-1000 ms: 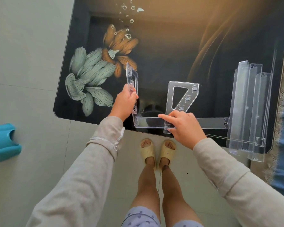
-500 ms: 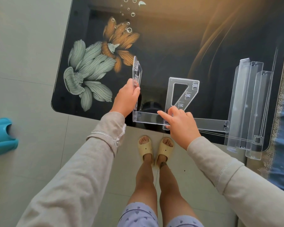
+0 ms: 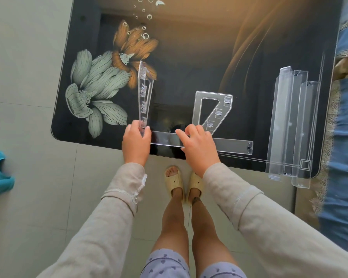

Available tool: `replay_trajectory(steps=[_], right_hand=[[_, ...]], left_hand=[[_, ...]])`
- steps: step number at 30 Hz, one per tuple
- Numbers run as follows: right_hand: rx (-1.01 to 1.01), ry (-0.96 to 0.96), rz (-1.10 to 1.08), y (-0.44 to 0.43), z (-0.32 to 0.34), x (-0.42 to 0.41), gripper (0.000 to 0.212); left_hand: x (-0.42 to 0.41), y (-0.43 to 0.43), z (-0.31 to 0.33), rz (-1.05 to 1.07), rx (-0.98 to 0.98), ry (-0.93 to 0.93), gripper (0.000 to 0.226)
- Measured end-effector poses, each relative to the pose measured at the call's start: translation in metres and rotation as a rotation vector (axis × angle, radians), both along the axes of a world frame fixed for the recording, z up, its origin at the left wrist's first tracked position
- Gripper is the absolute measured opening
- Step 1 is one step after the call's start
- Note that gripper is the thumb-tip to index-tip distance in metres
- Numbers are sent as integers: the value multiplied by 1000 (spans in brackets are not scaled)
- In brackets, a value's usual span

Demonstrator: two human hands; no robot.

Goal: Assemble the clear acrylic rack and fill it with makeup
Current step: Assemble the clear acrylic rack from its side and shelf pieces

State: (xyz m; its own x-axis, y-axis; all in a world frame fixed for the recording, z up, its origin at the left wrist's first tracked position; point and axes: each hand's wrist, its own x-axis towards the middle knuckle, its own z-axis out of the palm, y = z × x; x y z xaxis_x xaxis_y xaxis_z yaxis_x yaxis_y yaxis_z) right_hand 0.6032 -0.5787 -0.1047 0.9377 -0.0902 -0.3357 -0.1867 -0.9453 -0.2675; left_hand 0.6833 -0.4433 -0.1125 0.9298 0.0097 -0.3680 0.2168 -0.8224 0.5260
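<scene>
Since half a second ago our left hand point(image 3: 136, 143) has come down to the foot of the upright side panel point(image 3: 144, 93), level with the long bar point(image 3: 231, 146), and the panel now shows us more of its face. That hand pinches the panel's lower end between thumb and fingers, just at the bar's left end. Our right hand point(image 3: 199, 146) lies on top of the bar with the index finger stretched along it and the others bent, pressing down rather than gripping, as far as we can see. The bar lies flat near the front edge of the glass table point(image 3: 189, 57). The second side panel point(image 3: 213, 111) lies flat just behind it, and the stacked shelf troughs point(image 3: 289, 125) wait at the right. No makeup is in view. We judge the step to be seating the bar's end in the panel. We should keep the bar pinned so it cannot skate on the glass, hold the panel square to it, and push straight in without twisting, since thin acrylic tabs probably crack if forced.
</scene>
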Motion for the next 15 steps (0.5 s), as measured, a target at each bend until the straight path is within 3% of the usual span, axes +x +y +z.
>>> replay_trajectory(steps=[4,7,11,15], right_hand=[[51,-19,-25,-1,-2,-4,50],[175,-92,-106,-11,5,-11,55],[370,-229,-504,-34,20,-18,43],[705,-122,-1143,-60,28,-4,39]], left_hand=[[1,-4,4,0,12,-39,24],[-9,-9,15,34,84,-243,32],[-26,-30,30,-180,36,-528,26],[-27,-77,30,-478,106,-198,33]])
